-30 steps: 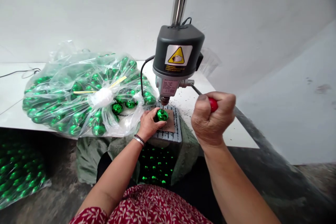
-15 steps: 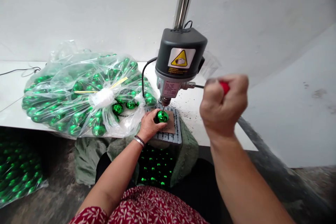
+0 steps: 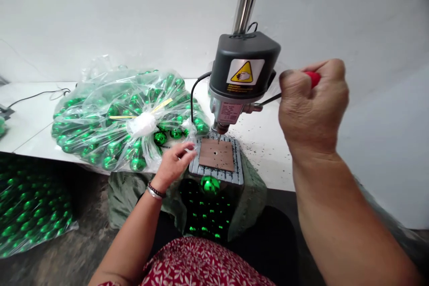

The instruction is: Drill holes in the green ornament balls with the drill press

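My right hand is wrapped round the red-knobbed feed lever of a small drill press. Below the chuck, the thin drill bit points down at a brown board with a hole in it. That board lies on the grey machine base, among dark shavings. My left hand is open and holds nothing, its fingers apart just left of the base. A shiny green ball is in front of the base's near edge, above a dark opening full of green balls.
A clear plastic bag of green balls lies on the white table, left of the machine. Another bag of green balls is on the floor at lower left. Green cloth hangs around the opening. A black cable runs behind.
My left hand has let go of the green ball and drawn left; the ball has left the board and dropped past the near edge. My right hand and the lever have risen.
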Demonstrator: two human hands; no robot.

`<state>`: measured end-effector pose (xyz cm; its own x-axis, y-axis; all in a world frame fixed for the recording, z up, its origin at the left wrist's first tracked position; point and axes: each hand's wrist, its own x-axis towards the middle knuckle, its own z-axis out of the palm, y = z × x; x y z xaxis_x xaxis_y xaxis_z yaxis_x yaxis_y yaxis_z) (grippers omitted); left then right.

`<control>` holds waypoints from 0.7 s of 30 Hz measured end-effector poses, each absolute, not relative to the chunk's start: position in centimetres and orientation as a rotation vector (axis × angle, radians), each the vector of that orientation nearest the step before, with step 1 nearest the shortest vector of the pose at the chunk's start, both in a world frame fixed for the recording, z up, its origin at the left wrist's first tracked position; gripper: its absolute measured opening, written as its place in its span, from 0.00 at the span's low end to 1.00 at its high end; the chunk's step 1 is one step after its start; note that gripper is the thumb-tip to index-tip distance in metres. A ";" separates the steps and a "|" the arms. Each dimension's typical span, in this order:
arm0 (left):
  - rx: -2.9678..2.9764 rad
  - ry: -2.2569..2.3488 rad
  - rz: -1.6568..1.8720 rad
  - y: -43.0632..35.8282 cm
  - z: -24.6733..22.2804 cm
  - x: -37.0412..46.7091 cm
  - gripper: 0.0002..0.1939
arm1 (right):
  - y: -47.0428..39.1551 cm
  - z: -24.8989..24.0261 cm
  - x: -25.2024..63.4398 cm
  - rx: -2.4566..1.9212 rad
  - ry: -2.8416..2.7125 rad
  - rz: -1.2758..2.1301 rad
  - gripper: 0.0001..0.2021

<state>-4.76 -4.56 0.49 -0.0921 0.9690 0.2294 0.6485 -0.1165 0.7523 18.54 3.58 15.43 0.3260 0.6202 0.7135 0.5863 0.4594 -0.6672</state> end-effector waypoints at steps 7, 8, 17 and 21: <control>1.773 2.582 0.086 0.4 2.4 -10.1 0.23 | 3.3 15.8 18.4 -1.199 -1.322 0.070 0.12; 1.750 2.599 -0.006 0.8 2.3 -10.4 0.23 | 3.2 15.9 18.4 -1.208 -1.319 0.079 0.12; 1.620 2.308 0.475 0.4 2.1 -10.4 0.27 | 3.0 16.0 18.2 -1.201 -1.297 0.130 0.13; 1.123 1.493 1.210 -1.6 2.9 -9.3 0.28 | 3.1 15.8 18.2 -1.161 -1.302 0.116 0.13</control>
<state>-9.32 -1.57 2.93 -0.2001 0.9756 -0.0905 0.1133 0.1148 0.9869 18.18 3.07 15.83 0.3422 0.6469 0.6814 0.5167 0.4762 -0.7115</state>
